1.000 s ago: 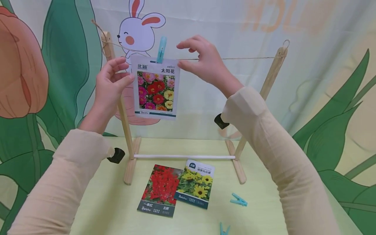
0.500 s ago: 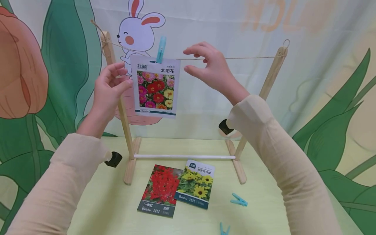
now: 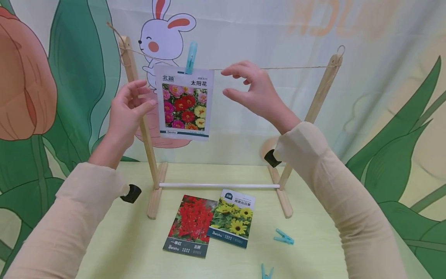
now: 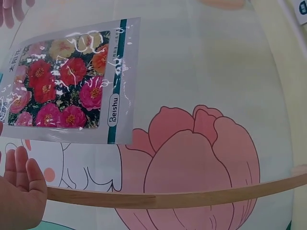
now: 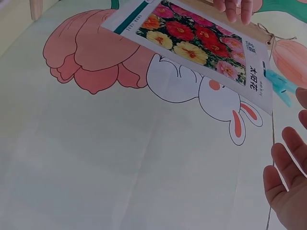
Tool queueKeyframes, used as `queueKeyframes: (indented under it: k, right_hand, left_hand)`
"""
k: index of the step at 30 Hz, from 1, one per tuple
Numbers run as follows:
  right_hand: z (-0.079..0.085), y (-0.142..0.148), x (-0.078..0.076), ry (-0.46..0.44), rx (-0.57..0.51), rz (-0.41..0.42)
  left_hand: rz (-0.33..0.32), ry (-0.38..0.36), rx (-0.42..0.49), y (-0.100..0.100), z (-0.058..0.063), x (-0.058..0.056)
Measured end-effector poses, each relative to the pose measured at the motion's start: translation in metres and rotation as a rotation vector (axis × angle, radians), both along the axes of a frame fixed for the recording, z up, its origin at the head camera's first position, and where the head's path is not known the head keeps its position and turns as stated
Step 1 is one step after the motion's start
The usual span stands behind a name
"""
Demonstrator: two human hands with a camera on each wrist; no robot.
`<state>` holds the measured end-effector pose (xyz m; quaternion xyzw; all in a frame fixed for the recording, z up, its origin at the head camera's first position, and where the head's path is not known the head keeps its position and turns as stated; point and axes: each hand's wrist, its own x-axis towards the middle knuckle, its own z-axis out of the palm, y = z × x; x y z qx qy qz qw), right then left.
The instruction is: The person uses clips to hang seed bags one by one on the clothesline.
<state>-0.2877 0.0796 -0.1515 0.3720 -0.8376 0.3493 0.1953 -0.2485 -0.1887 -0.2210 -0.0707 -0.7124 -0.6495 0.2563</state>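
A seed packet with pictures of colourful flowers hangs from a twine line, held by a light blue clothespin at its top edge. To its left my left hand hovers with loosely bent fingers, the thumb tip close to the packet's edge. My right hand is apart from the packet on its right, thumb and fingers spread with nothing between them. In the right wrist view, the clothespin shows on the packet near the right thumb. Both hands look free of any object.
Wooden posts with a white crossbar carry the line. On the pale table lie a red-flower packet, a sunflower packet overlapping it, and two blue clothespins, one at right and another at the front edge. A printed curtain hangs behind.
My right hand has drawn away from the packet's right edge, moving right and down. My left hand has shifted slightly left and down. The packet stays hanging in place.
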Motion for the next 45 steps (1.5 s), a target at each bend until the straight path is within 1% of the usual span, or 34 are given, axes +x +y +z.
queueKeyframes:
  k: [7,16,23,30,34,45]
  right_hand:
    - [-0.005,0.004,0.003,-0.019,0.000,0.016]
    - [-0.015,0.010,0.002,-0.023,0.034,0.027]
    - [-0.024,0.014,0.004,-0.009,0.048,0.066]
    - [-0.029,0.016,0.009,-0.029,0.076,0.065]
    - [-0.033,0.017,0.007,-0.038,0.088,0.070]
    - [-0.045,0.021,0.003,-0.027,0.115,0.102]
  left_hand:
    - [-0.004,-0.014,-0.014,-0.002,-0.004,0.000]
    - [-0.001,-0.020,-0.055,-0.003,-0.009,0.002]
    - [0.017,-0.054,-0.094,-0.005,-0.012,0.005]
    - [0.014,-0.088,-0.120,-0.007,-0.016,0.009]
    - [0.026,-0.102,-0.146,-0.007,-0.020,0.007]
    - [0.034,-0.109,-0.197,-0.009,-0.028,0.006]
